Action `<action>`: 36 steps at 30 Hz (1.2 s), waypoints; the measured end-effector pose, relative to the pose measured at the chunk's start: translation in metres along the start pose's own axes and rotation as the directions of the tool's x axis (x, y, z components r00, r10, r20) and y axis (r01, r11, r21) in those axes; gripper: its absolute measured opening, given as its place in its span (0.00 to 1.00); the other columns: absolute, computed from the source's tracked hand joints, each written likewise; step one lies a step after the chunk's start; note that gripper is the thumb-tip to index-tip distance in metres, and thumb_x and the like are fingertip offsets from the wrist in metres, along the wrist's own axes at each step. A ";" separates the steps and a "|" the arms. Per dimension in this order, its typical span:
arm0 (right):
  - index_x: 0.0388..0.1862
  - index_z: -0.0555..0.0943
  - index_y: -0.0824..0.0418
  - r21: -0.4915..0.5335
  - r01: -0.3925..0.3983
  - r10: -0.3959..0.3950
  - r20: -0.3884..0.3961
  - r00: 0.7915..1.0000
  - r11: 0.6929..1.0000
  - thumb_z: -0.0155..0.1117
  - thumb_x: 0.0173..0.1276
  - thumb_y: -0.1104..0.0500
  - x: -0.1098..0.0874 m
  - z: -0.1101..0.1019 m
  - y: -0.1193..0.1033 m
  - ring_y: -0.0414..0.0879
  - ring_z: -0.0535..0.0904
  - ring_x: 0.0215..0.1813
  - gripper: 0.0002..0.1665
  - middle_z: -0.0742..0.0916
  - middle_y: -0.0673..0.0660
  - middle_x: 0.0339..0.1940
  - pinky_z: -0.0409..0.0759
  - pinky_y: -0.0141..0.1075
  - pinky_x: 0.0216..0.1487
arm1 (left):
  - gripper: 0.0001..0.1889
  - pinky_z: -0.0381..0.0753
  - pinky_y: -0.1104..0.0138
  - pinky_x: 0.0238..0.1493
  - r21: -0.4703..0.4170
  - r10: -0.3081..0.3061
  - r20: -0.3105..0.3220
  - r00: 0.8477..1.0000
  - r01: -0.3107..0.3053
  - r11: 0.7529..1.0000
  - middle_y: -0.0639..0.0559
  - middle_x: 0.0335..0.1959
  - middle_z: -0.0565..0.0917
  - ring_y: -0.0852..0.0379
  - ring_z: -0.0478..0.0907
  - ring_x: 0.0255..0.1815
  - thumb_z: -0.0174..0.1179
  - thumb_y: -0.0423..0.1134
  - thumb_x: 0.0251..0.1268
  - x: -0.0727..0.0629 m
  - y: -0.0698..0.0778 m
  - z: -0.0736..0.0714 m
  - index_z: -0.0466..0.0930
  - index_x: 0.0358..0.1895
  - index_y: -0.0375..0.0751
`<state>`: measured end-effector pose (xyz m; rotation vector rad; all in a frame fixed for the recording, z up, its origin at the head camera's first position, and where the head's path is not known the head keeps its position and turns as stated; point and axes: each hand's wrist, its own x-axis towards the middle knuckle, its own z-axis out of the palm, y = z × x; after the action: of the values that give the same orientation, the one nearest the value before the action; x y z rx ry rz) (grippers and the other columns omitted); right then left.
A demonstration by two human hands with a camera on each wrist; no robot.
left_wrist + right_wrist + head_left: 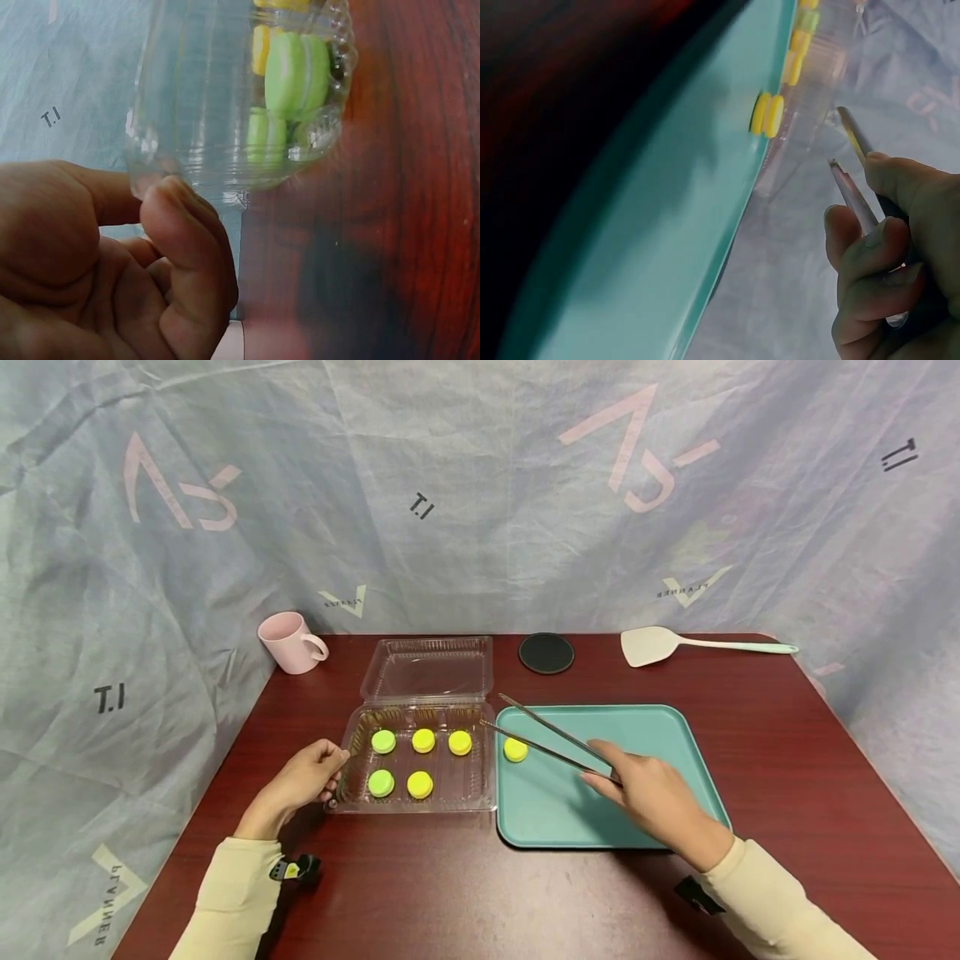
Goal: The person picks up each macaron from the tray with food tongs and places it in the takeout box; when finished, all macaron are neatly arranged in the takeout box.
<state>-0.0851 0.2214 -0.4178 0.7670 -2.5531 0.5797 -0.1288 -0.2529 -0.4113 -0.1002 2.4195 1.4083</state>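
Observation:
In the head view, my left hand [303,777] pinches the left rim of a clear plastic clamshell box [450,805], whose lid [431,670] lies folded back. Inside the box sit two green macarons [382,783] and three yellow macarons [420,785]. The left wrist view shows my thumb and finger [180,232] at the box edge. My right hand [660,797] grips metal tongs [551,752], their arms spread apart with nothing between the tips. Those tips hover near the box's right edge. One yellow macaron [515,749] lies on the teal tray [600,814], below the tongs.
At the back left stands a pink mug [294,647]. A round black coaster [546,653] and a white spatula [652,646] lie along the back edge of the dark red table [420,893]. A grey printed cloth [480,527] hangs behind it.

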 end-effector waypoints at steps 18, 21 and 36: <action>0.52 0.82 0.57 0.013 -0.068 0.068 0.021 0.997 0.998 0.79 0.57 0.58 -0.028 -0.007 0.009 0.29 0.59 0.16 0.24 0.67 0.35 0.17 0.63 0.29 0.17 | 0.11 0.73 0.66 0.24 -0.002 0.010 0.009 1.000 -0.010 1.000 0.48 0.28 0.70 0.56 0.67 0.23 0.46 0.39 0.83 0.001 -0.001 0.000 0.65 0.43 0.32; 0.51 0.82 0.57 0.020 -0.072 0.072 0.034 0.997 0.997 0.79 0.58 0.58 -0.031 -0.007 0.010 0.28 0.59 0.16 0.23 0.67 0.35 0.17 0.62 0.28 0.17 | 0.11 0.73 0.66 0.24 -0.002 0.012 0.011 1.000 -0.012 1.000 0.48 0.28 0.70 0.57 0.67 0.23 0.46 0.39 0.83 0.001 -0.002 -0.001 0.65 0.42 0.33; 0.51 0.83 0.56 0.024 -0.087 0.085 0.085 0.993 0.996 0.77 0.61 0.55 -0.039 -0.005 0.010 0.28 0.60 0.17 0.20 0.67 0.34 0.17 0.65 0.29 0.19 | 0.11 0.74 0.66 0.25 -0.001 0.005 0.005 1.000 -0.005 1.000 0.48 0.28 0.70 0.57 0.68 0.23 0.46 0.39 0.83 0.002 -0.002 -0.001 0.65 0.42 0.33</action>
<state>-0.0597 0.2482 -0.4352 0.7073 -2.6713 0.6231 -0.1302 -0.2543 -0.4134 -0.0915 2.4170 1.4099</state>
